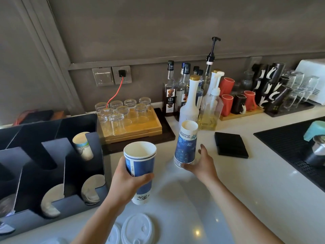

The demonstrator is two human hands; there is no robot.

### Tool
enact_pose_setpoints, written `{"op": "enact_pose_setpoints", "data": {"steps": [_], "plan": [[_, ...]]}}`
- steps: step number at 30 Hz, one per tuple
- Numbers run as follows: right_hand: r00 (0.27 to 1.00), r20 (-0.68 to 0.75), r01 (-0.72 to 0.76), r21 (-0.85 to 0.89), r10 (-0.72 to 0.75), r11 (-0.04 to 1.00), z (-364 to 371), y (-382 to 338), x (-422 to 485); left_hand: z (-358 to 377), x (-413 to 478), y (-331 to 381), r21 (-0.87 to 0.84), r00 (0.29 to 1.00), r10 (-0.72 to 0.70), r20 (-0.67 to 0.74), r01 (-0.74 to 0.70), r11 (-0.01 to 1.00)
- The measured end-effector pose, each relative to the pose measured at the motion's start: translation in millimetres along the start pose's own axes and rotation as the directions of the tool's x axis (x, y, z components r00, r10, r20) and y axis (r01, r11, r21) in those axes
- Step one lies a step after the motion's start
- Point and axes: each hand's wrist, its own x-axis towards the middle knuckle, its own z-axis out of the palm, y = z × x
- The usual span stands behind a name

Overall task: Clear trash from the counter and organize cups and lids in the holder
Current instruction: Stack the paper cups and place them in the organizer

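Observation:
My left hand (128, 182) grips a stack of blue paper cups (140, 166), upright with the mouth up, above the white counter (246, 199). A second stack of blue cups (186, 143) stands upside down on the counter. My right hand (202, 164) is at its base, fingers spread, thumb touching the rim. The black cup-and-lid holder (58, 175) sits at the left, with one white cup (82, 145) in a rear slot and white lids (91, 189) in the front slots. Loose white lids (137, 229) lie near the counter's front edge.
A wooden tray (153, 125) of upturned glasses stands behind the holder. Syrup and pump bottles (191, 103) crowd the back centre. A black pad (230, 145) lies right of the inverted cups. A black drip mat (288, 143) and mug racks fill the right side.

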Motion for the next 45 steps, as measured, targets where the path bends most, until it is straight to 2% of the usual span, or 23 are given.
{"op": "enact_pose_setpoints", "data": {"steps": [9,15,19,22,26,28,30,34,39,42,45], "plan": [[1.0,0.022,0.011,0.161,-0.015,0.987,21.9,3.7,20.4,-1.1,10.7,-0.2,0.009,0.999,-0.027,-0.041,0.027,1.0],[0.994,-0.068,0.105,0.253,-0.09,0.962,17.0,4.7,8.2,-1.6,15.1,-3.1,0.047,0.998,-0.017,-0.066,0.021,0.999],[0.992,-0.074,0.123,0.407,-0.101,0.905,3.0,-5.2,-10.3,-0.1,17.3,-7.1,0.074,0.997,-0.017,-0.072,0.022,0.997],[0.982,-0.082,0.188,0.483,-0.169,0.855,-16.7,-19.0,-28.2,2.4,16.7,-9.0,0.115,0.998,0.003,-0.058,0.004,0.993],[0.965,-0.006,0.222,0.549,-0.261,0.806,-65.7,-40.8,-43.2,4.1,15.8,-10.6,0.204,0.997,0.061,-0.043,-0.051,0.978],[0.938,0.01,0.298,0.484,-0.346,0.823,-100.5,-55.3,-50.0,3.7,16.5,-10.6,0.242,0.995,0.1,-0.03,-0.09,0.966],[0.914,0.031,0.372,0.34,-0.405,0.864,-135.2,-72.7,-57.4,3.5,18.2,-8.6,0.286,0.99,0.137,0.019,-0.137,0.949],[0.886,0.18,0.412,0.117,-0.428,0.903,-175.8,-99.5,-65.0,6.0,22.3,-1.1,0.392,0.972,0.226,0.061,-0.232,0.89],[0.858,0.28,0.47,-0.09,-0.431,0.878,-184.6,-117.2,-72.3,9.2,21.3,9.4,0.512,0.932,0.353,0.087,-0.346,0.786],[0.839,0.314,0.512,-0.177,-0.445,0.841,-180.3,-121.5,-74.9,9.8,18.0,16.9,0.583,0.891,0.434,0.135,-0.425,0.692],[0.812,0.364,0.537,-0.164,-0.455,0.827,-167.7,-129.3,-77.9,13.3,12.0,27.3,0.659,0.828,0.515,0.222,-0.517,0.547]]}}
